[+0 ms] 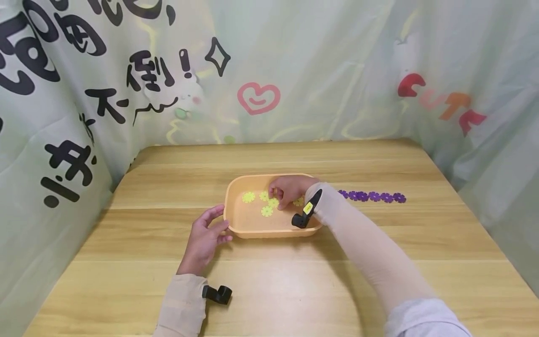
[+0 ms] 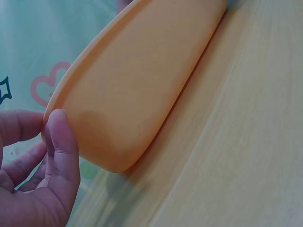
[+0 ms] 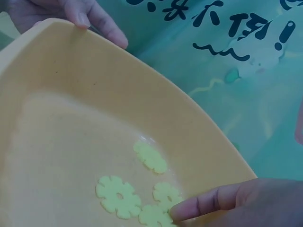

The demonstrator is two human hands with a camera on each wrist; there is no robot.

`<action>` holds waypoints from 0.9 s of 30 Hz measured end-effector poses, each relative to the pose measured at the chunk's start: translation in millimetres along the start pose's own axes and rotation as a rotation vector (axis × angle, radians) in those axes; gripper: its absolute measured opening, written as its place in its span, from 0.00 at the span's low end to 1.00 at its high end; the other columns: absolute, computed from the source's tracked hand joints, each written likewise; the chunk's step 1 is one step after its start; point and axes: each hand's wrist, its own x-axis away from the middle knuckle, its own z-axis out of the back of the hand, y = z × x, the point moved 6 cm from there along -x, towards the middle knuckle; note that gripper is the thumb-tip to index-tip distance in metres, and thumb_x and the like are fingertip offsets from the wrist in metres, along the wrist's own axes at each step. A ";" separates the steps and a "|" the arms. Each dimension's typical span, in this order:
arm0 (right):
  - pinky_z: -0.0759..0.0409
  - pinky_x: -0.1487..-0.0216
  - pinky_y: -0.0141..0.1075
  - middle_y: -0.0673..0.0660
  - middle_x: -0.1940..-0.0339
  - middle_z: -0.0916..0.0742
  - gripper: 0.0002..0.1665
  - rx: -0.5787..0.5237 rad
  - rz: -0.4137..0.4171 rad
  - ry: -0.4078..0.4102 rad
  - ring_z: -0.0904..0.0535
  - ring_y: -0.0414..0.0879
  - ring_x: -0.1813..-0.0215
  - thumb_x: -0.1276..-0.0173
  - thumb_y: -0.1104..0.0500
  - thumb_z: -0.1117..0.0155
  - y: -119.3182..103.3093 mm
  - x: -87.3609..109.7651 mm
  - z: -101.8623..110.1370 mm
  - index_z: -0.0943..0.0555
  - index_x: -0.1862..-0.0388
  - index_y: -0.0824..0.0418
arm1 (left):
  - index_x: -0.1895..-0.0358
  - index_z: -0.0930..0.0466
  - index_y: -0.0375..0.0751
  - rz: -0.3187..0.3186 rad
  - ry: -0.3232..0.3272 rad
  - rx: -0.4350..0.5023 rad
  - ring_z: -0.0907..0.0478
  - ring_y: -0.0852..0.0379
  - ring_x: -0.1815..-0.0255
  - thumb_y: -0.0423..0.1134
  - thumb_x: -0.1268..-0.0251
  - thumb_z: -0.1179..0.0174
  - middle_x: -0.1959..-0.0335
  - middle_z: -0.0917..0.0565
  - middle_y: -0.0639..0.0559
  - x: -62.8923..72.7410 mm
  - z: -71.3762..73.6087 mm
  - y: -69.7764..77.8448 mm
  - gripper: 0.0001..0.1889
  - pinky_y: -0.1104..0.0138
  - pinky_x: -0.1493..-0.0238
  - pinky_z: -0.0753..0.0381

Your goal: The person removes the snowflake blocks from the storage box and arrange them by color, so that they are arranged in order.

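Observation:
My left hand point(image 1: 203, 239) pinches the left end of a shallow orange plastic tray point(image 1: 269, 234) between thumb and fingers, as the left wrist view shows at the tray's rim point(image 2: 90, 56). Inside the tray lie several flat yellow snowflake discs point(image 1: 249, 197) with notched edges. My right hand point(image 1: 291, 188) reaches in over the far rim side, its thumb and forefinger apart. In the right wrist view a fingertip touches a yellow snowflake disc point(image 3: 154, 215) that overlaps another. A separate yellow disc point(image 3: 118, 197) lies beside them. My right hand and wrist hide part of the tray's right end.
To the right of the tray, a row of purple snowflake discs point(image 1: 374, 196) lies on the wooden table point(image 1: 294, 285), its left end behind my right wrist. A printed curtain point(image 1: 320, 70) hangs behind the table and along both sides.

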 end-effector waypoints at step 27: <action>0.33 0.66 0.30 0.50 0.72 0.27 0.16 0.025 -0.045 0.012 0.32 0.43 0.67 0.43 0.63 0.26 -5.1 -0.1 -3.3 0.27 0.66 0.61 | 0.35 0.33 0.36 0.000 0.001 0.018 0.26 0.56 0.66 0.21 0.34 0.46 0.37 0.35 0.42 0.0 1.5 -0.1 0.25 0.70 0.71 0.16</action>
